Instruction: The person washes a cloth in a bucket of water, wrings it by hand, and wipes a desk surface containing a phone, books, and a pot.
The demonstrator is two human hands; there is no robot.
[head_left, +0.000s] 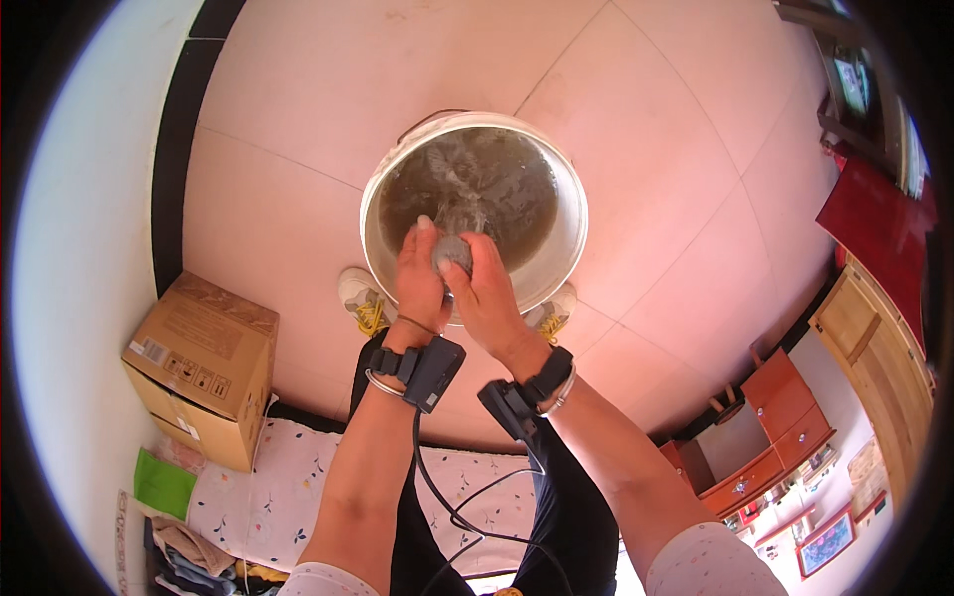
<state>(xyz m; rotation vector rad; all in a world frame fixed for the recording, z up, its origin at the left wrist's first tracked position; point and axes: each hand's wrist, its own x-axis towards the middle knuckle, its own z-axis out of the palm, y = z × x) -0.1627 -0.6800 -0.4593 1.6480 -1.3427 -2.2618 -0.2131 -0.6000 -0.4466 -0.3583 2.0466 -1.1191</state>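
Note:
A white bucket (574, 214) stands on the floor between my feet, holding murky brown-grey water (517, 189). Over its near side my two hands are pressed together around a wet grey lump (452, 252), which looks like a wadded cloth, though its kind is not certain. My right hand (486, 294) curls over the lump, thumb across it. From the other side my left hand (419, 278) closes against it, and its inner fingers are partly hidden. Just beyond the hands the water is splashed and rippling. Each wrist wears a black strapped device with a cable.
Pink floor tiles (696, 228) surround the bucket. A cardboard box (204, 363) stands at the left by the wall, near a flowered cover (298, 477) and folded clothes (189, 546). Reddish wooden drawers (785, 417) are at the right. Black cables (452, 517) hang between my forearms.

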